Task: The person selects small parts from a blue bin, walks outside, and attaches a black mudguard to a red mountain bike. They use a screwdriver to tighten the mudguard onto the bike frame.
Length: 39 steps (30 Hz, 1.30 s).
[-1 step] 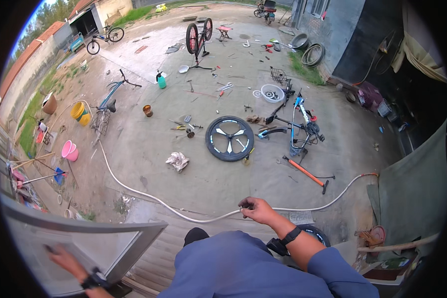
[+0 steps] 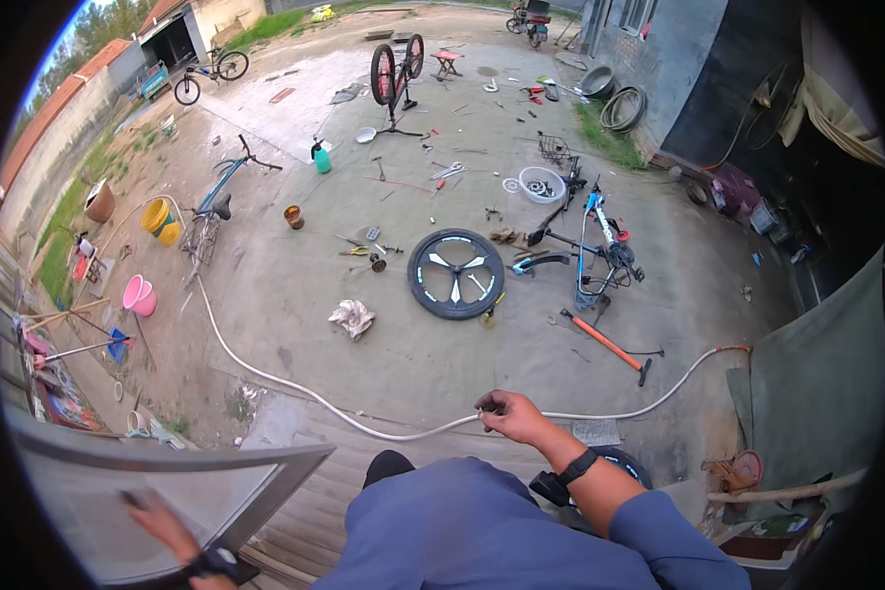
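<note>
Left hand (image 2: 167, 528), one: motion-blurred, set against the pale infill of a door panel; whether its fingers grasp, press on or stand off the surface cannot be told. Door panel (image 2: 273, 492), one, grey-framed: at the person's left, the left hand much the nearer; top rail running roughly crosswise, side rail to the right of the left fingers, slanting from the far right corner back toward the body. Right hand (image 2: 511, 416), one: ahead of the torso, well apart from the door panel, fingers curled in toward the thumb; any small item between the tips too indistinct to confirm. Hose (image 2: 400, 439), one, white: on the ground, long axis left to right in a sagging curve, passing in line with the right fingertips; contact doubtful. Farther out, on the ground: crumpled cloth (image 2: 352, 318), ahead and left of the right hand; three-spoke wheel (image 2: 456, 270), lying flat; pump (image 2: 608, 339), orange, slanting, ahead and right; bicycle frame (image 2: 596, 205), blue, beyond the pump.
</note>
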Motion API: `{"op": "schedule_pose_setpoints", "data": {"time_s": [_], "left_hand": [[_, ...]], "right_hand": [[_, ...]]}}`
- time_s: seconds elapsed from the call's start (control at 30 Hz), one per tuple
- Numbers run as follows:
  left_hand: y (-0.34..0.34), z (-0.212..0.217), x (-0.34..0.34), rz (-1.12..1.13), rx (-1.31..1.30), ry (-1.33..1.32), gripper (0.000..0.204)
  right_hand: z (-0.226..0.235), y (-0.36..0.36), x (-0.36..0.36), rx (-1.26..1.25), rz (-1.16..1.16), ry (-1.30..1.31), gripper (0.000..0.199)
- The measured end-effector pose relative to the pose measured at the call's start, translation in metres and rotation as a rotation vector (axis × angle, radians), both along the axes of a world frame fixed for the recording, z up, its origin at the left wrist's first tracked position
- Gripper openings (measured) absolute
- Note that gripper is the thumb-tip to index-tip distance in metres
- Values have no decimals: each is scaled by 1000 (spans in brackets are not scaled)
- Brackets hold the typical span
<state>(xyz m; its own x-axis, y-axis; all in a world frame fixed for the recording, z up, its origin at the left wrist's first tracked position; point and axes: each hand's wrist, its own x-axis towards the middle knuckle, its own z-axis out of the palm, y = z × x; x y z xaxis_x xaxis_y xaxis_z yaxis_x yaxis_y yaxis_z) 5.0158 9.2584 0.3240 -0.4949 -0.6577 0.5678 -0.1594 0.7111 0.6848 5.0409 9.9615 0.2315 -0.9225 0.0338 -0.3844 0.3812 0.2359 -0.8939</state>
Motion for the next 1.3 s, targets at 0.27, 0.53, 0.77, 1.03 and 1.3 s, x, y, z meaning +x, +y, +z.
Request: {"op": "schedule_pose_setpoints", "data": {"time_s": [0.27,0.53,0.77,1.03,1.3], "left_hand": [[181,-178,177,-188,1142,-464,34],[187,-258,257,157,747,-1147,60],[215,-270,227,219,807,-1207,59],[231,-301,154,199,726,-1260,58],[240,-387,-18,3,555,-1141,58]], "right_hand": [[-55,22,-31,1,107,-104,30],[-89,1,-97,-63,245,-353,34],[-124,12,-160,-62,177,-565,23],[-163,61,-212,-68,56,-594,26],[-222,146,-309,-77,-39,-572,24]]}}
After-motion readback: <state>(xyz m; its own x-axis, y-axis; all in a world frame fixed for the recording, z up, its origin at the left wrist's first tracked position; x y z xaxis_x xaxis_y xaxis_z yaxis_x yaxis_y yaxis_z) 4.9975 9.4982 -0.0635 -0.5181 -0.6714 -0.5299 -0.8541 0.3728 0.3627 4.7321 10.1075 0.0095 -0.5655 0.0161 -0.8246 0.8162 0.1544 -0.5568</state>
